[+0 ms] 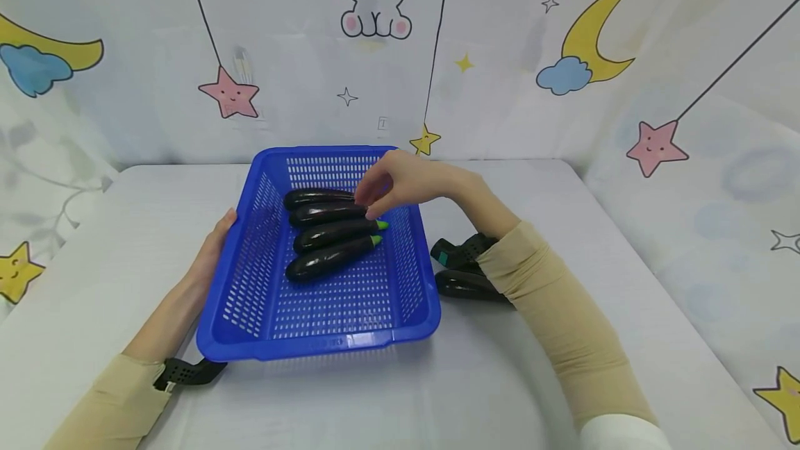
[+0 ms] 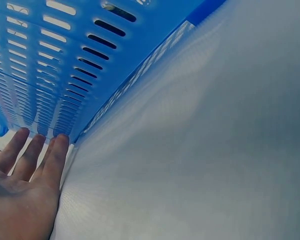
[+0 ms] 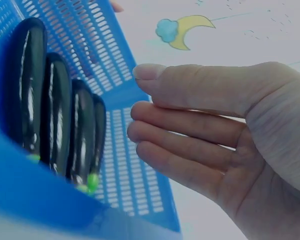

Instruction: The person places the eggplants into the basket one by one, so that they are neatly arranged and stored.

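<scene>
A blue plastic basket [image 1: 337,346] with slotted walls stands in the middle of the table. Several dark, glossy eggplants [image 1: 331,259] with green stem ends lie side by side in it. My left hand [image 1: 212,248] rests along the outside of the basket's left wall; in the left wrist view its straight fingers [image 2: 55,162] reach up to the slotted plastic. Over the basket's right back part hovers my right hand [image 1: 409,179], its fingers loosely bent with nothing between them. The right wrist view shows that hand [image 3: 215,140] beside the basket wall, thumb apart from the fingers.
Another eggplant [image 1: 469,285] lies on the white table [image 1: 500,380] right of the basket, partly behind my right forearm. Black bands [image 1: 194,371] sit at both wrists. Behind the table hangs a white curtain [image 1: 300,33] printed with stars, moons and a rabbit.
</scene>
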`<state>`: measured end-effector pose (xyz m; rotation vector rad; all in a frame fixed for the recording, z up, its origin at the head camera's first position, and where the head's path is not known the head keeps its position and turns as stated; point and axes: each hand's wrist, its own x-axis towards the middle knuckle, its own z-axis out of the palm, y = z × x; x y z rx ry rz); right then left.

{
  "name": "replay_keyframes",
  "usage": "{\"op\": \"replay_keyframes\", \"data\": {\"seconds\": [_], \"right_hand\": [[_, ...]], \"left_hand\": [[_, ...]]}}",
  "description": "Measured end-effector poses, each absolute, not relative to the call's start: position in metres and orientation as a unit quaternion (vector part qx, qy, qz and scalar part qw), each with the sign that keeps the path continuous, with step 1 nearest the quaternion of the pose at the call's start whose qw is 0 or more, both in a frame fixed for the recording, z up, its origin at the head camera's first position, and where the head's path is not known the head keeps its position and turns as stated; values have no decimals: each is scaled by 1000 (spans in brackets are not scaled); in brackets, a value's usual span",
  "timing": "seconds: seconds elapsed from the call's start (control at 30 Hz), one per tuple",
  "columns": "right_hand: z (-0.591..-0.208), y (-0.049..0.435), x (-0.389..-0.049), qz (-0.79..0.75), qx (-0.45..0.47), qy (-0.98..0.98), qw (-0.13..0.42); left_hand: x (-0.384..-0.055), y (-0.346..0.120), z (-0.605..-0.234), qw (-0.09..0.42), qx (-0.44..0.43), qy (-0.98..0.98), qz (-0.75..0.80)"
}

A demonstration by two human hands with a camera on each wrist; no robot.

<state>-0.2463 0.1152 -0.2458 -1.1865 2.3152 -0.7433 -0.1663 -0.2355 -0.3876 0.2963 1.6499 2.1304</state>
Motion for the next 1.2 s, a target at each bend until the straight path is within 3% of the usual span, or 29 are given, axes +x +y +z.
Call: {"op": "replay_keyframes", "data": {"seconds": [0.43, 0.77, 1.2], "right_hand": [[-250, 178, -240, -331, -399, 847, 120], [-263, 226, -232, -340, -318, 876, 129], [-297, 277, -219, -351, -281, 882, 142]], "left_hand": [[-167, -235, -388, 213, 103, 610, 757], [-166, -236, -389, 208, 102, 613, 755], [-166, -237, -387, 214, 119, 593, 767]]}}
